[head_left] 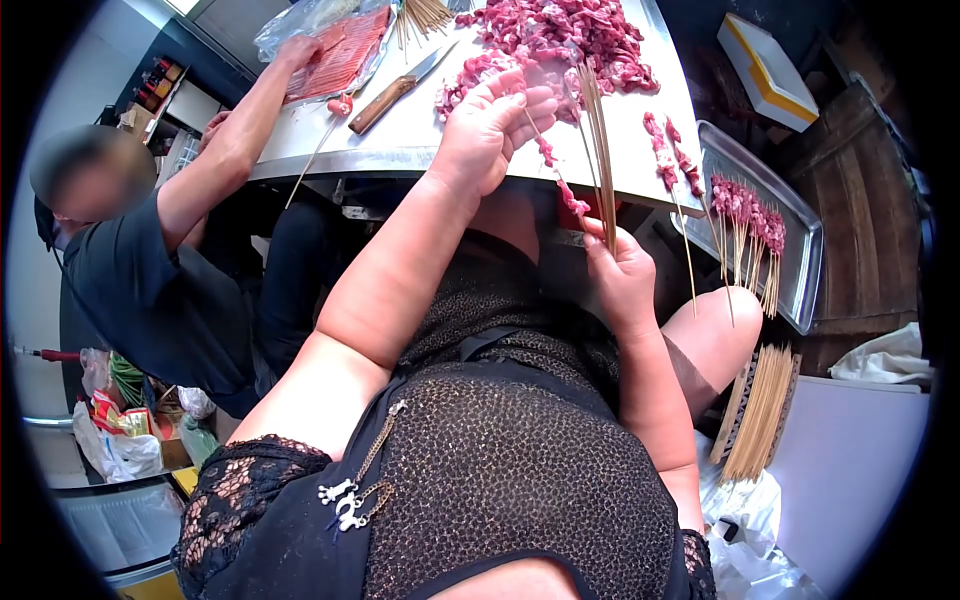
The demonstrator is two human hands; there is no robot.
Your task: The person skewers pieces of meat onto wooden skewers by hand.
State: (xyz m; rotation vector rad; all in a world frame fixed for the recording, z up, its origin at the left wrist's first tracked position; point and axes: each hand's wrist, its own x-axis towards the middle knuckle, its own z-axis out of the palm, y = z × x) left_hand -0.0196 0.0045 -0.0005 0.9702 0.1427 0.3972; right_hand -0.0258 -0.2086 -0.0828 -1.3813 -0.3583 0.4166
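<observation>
My left hand point(497, 130) is over the table's near edge, palm turned up and fingers stretched out. Beside its fingers is the upper end of a skewer threaded with small pieces of raw meat point(572, 198). My right hand point(622, 272) is closed around the lower end of that skewer and a bundle of bare bamboo skewers point(602, 150), which point upward. Behind my left hand lies a pile of cut raw meat point(570, 40). Two loaded meat skewers point(660, 150) rest at the table's right corner, their sticks overhanging the edge.
A metal tray point(808, 265) at right holds several meat skewers point(745, 215). Below it, bare skewers point(760, 415) fill a holder. A knife point(400, 90) lies on the white table point(400, 150). At left a co-worker point(150, 270) reaches toward a slab of red meat point(345, 55).
</observation>
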